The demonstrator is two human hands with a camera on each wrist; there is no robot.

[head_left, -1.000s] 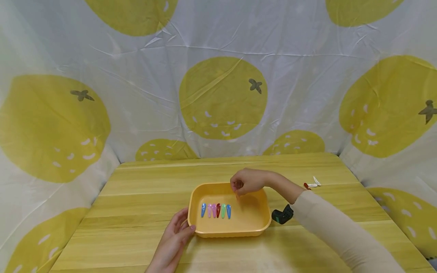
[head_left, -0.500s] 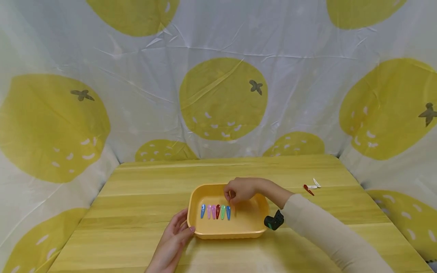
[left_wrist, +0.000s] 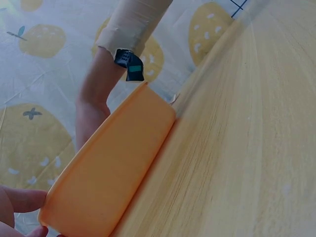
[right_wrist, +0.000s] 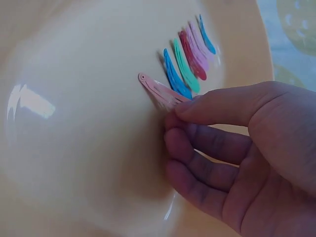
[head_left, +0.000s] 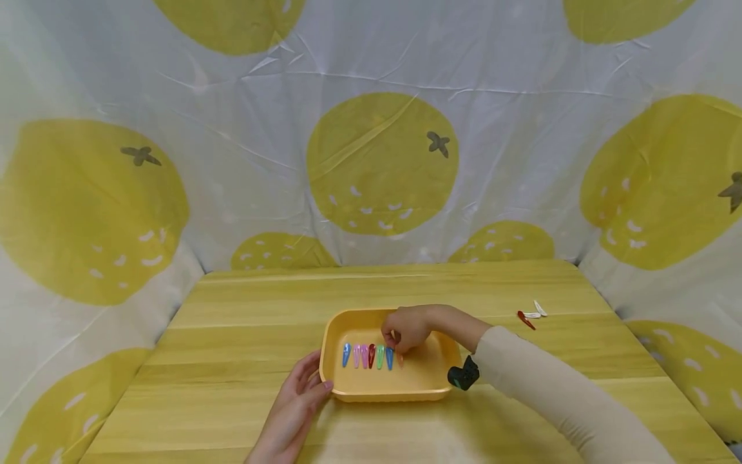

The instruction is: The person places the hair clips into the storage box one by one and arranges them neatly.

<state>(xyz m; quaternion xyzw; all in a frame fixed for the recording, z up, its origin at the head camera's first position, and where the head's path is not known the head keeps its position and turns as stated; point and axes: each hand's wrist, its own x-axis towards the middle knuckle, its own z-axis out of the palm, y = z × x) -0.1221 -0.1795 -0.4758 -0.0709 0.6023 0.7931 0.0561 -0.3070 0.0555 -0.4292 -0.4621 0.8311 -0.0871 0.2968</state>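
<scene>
My right hand (head_left: pixel 410 325) is inside a yellow-orange plastic tray (head_left: pixel 394 397), pinching a salmon-pink snap hair clip (right_wrist: pixel 160 92) between thumb and forefinger. The clip's narrow end points away from the fingertips, near the tray floor. Beside it lies a row of hair clips: a blue one (head_left: pixel 390 358), a green one (head_left: pixel 380 356), a dark red one (head_left: pixel 371 356), two pink ones (head_left: pixel 364 356) and another blue one (head_left: pixel 346 354) at the far left. My left hand (head_left: pixel 297 403) grips the tray's left end, thumb at the rim; its other fingers are partly hidden.
On the wooden table (head_left: pixel 232 361), right of the tray, lie a red hair clip (head_left: pixel 526 319) and two white ones (head_left: pixel 540 309). A black device (head_left: pixel 464 373) sits at my right wrist. Lemon-patterned cloth (head_left: pixel 382 161) hangs behind and at both sides.
My right hand has moved left and down with the salmon-pink clip, coming beside the right end of the row. My left hand stays on the tray.
</scene>
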